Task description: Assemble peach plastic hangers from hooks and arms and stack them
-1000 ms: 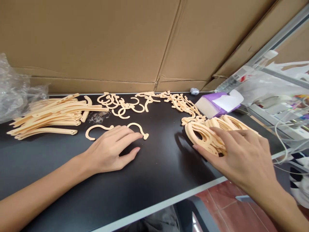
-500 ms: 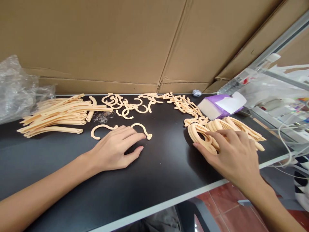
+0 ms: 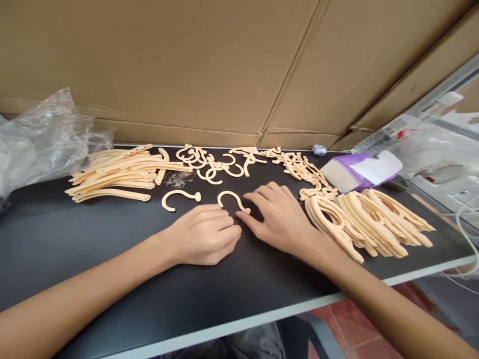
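My left hand [image 3: 204, 234] rests on the black table [image 3: 112, 279] with its fingers curled loosely inward, empty as far as I can see. My right hand [image 3: 279, 217] lies flat beside it, fingers stretched toward a peach plastic hook [image 3: 232, 199] and touching its near end. A second loose hook [image 3: 178, 198] lies to the left of the first. A stack of curved peach hanger pieces [image 3: 368, 219] sits just to the right of my right wrist.
A bundle of long hanger bars [image 3: 119, 172] lies at the back left beside a crumpled clear bag [image 3: 41, 139]. Several hooks [image 3: 247, 162] are scattered along the cardboard wall [image 3: 224, 65]. A purple-and-white packet [image 3: 355, 172] sits at the back right.
My right hand left the stack of curved pieces and moved left to the loose hook. My left hand's fingers curled in. The view shifted, so everything sits further right.
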`<state>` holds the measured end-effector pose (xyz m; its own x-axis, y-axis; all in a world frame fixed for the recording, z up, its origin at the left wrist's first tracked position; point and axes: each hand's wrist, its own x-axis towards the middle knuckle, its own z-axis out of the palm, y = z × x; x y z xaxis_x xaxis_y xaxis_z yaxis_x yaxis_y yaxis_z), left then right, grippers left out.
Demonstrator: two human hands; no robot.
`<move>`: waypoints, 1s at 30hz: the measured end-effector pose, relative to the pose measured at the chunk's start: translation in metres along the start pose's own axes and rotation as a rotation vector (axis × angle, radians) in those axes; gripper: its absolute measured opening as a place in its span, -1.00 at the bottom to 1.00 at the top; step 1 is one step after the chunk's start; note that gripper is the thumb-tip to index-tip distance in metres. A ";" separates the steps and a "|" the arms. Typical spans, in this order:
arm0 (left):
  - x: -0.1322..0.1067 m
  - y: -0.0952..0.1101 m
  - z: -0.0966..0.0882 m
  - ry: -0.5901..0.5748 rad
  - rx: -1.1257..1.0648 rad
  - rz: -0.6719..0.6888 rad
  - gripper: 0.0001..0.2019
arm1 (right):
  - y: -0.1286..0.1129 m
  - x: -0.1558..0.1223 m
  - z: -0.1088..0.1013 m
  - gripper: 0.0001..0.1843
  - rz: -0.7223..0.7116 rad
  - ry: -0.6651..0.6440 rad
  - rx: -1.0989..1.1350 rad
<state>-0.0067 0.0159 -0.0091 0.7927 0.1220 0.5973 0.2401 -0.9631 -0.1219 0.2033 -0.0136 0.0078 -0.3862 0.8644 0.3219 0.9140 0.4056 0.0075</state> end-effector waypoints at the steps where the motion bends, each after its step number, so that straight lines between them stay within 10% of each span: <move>1: -0.001 0.000 0.000 -0.001 0.004 -0.008 -0.74 | -0.001 0.007 0.003 -0.71 -0.008 -0.028 -0.011; 13: 0.000 -0.008 -0.001 0.036 0.039 -0.072 -0.78 | 0.009 0.009 0.022 -0.80 0.099 0.100 0.233; 24: -0.075 -0.046 -0.086 -0.212 0.490 -0.448 -0.79 | 0.008 0.003 0.007 -0.64 0.008 0.133 0.435; 30: -0.093 -0.036 -0.091 -0.358 0.476 -0.519 -0.78 | 0.004 0.003 0.006 -0.56 0.000 0.014 0.414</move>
<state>-0.1403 0.0170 0.0120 0.6263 0.6754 0.3893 0.7788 -0.5652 -0.2723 0.2049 -0.0074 0.0031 -0.3817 0.8615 0.3349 0.7859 0.4932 -0.3729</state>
